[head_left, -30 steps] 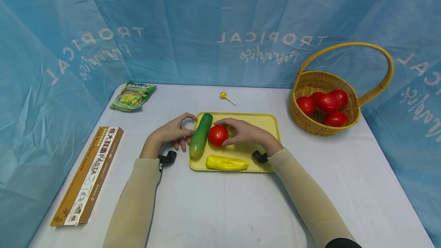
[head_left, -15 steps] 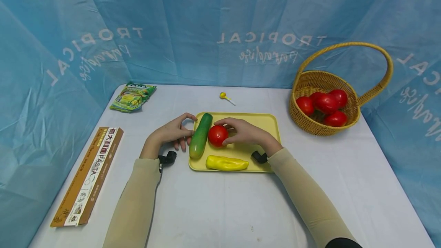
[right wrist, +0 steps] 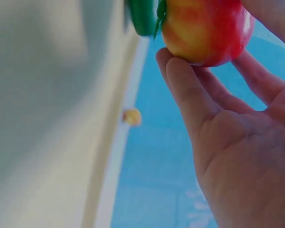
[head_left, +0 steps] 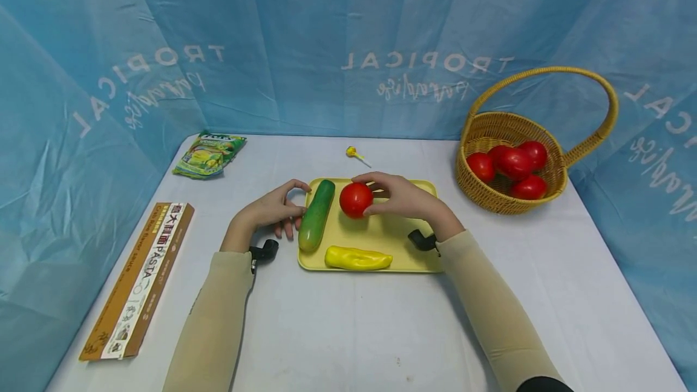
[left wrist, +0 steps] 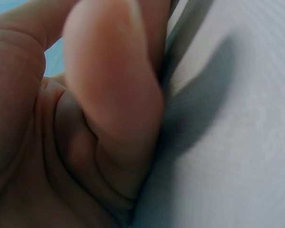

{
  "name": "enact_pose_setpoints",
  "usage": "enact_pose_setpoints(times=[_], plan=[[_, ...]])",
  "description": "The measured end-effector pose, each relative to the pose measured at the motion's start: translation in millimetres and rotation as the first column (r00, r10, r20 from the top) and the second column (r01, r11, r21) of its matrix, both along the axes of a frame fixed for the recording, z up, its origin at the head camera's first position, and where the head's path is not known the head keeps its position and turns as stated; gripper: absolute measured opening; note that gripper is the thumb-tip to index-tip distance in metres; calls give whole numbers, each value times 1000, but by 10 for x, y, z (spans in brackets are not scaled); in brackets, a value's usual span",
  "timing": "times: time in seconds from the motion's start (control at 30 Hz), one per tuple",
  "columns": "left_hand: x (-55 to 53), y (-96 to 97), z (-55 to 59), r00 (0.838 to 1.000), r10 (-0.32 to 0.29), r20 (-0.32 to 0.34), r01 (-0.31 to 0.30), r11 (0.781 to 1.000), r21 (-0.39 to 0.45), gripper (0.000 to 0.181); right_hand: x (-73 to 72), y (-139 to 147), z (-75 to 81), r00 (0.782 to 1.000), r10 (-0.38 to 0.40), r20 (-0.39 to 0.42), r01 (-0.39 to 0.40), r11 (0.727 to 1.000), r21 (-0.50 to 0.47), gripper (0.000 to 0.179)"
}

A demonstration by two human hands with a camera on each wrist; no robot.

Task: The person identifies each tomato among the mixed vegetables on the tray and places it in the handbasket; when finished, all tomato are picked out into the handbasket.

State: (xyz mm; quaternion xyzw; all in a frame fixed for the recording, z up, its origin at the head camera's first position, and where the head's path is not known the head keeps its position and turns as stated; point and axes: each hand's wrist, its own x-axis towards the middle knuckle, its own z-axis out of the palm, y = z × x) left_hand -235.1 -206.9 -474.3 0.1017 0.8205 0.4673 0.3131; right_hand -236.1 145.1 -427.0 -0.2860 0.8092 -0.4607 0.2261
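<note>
My right hand (head_left: 405, 199) grips a red tomato (head_left: 356, 200) between fingertips and thumb, raised over the yellow tray (head_left: 405, 241). In the right wrist view the tomato (right wrist: 206, 31) shows green leaves and a yellowish patch near them. A green cucumber (head_left: 317, 216) lies along the tray's left side, and a long yellow pepper (head_left: 358, 258) lies along its front. At the tray's left edge, my left hand (head_left: 269, 207) rests with loosely bent fingers, its thumb tip right beside the cucumber. The left wrist view shows fingers close over the white cloth, with nothing held between them.
A wicker basket (head_left: 492, 199) with several red tomatoes stands at the back right. Behind the tray lies a yellow lollipop (head_left: 353, 152). On the left are a green snack bag (head_left: 209, 155) and a long pasta box (head_left: 136, 283). Blue curtain (head_left: 305, 47) encloses the table.
My right hand has lifted the tomato off the tray, moving it up and slightly right, away from the cucumber. The left hand stays in place.
</note>
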Motion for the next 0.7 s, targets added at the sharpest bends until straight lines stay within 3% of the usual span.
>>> enact_pose_setpoints(times=[0.4, 0.7], plan=[[31, 2, 16, 1000, 9, 3, -9, 1000, -16, 55, 13, 725, 423, 985, -173, -11, 171, 982, -81, 70], [29, 5, 22, 1000, 14, 5, -14, 1000, -4, 53, 58, 1290, 582, 921, -388, 28, 389, 921, -36, 73]])
